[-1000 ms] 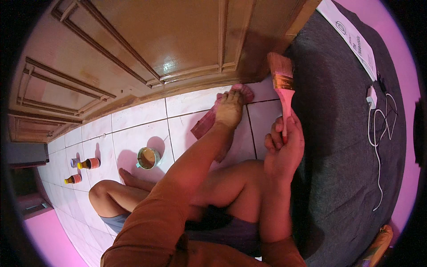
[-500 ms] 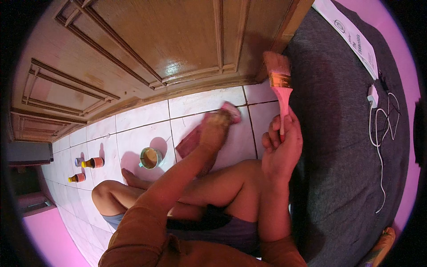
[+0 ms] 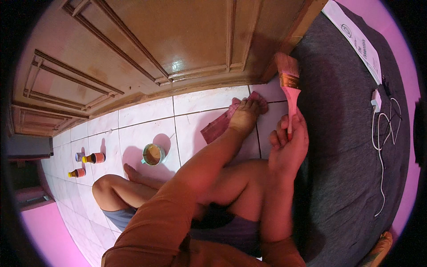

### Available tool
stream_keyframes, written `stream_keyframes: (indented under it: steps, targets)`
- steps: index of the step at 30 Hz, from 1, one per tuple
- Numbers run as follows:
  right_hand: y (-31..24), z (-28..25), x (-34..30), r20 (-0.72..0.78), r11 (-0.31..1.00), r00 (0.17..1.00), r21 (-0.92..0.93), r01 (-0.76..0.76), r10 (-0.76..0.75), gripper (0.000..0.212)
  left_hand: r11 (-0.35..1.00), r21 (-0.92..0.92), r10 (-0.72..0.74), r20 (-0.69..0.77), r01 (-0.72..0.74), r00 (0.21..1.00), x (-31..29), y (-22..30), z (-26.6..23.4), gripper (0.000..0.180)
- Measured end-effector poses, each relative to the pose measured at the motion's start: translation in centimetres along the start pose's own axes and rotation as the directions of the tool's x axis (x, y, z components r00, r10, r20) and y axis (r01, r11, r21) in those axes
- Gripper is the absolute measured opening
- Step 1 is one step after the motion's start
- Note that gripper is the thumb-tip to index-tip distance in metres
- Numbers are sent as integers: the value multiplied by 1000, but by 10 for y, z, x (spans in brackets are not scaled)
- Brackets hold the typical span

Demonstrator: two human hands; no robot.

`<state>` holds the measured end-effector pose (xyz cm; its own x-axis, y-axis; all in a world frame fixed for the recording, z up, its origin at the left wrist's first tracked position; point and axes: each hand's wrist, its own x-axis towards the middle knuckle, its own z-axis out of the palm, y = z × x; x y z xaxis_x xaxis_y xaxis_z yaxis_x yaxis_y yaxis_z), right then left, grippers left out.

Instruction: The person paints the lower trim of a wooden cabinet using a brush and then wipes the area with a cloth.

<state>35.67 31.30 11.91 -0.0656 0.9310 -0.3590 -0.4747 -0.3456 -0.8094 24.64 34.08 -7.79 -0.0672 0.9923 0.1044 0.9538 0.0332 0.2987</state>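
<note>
My left hand [image 3: 243, 116] presses a dark red cloth [image 3: 215, 128] against the white tiled floor, its fingers closed on a bunched part. One end of the cloth trails toward me, and the other bulges past the fingers. In my right hand [image 3: 291, 146] a wide paintbrush [image 3: 292, 95] is held by its pinkish handle, bristles up, near the lower corner of a brown wooden panelled door [image 3: 195, 40]. To the left, a light green cup [image 3: 153, 154] with a brown liquid stands on the tiles.
Two brown bottles with yellow caps [image 3: 94, 158] and a small tin [image 3: 79, 157] are on the floor at far left. A dark grey padded surface [image 3: 342, 147] lies at my right, bearing a white printed bag [image 3: 356, 42] and a white charger cable [image 3: 381, 169]. My bent legs are close by.
My left hand has slid the cloth to the right and slightly away along the floor. The brush is still in my right hand, a little farther right in view.
</note>
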Motion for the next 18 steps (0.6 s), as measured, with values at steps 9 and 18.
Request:
stream_keyframes:
  steps: [9,18]
  targets:
    - [-2,-4,-7,70,1000,997,-3,24,-23,25,936,275,-169,-195,219,966,-68,-80,-31,32]
    - [-2,-7,-10,92,999,995,26,42,-44,24,813,247,-407,-406,527,819,-122,-119,-38,31]
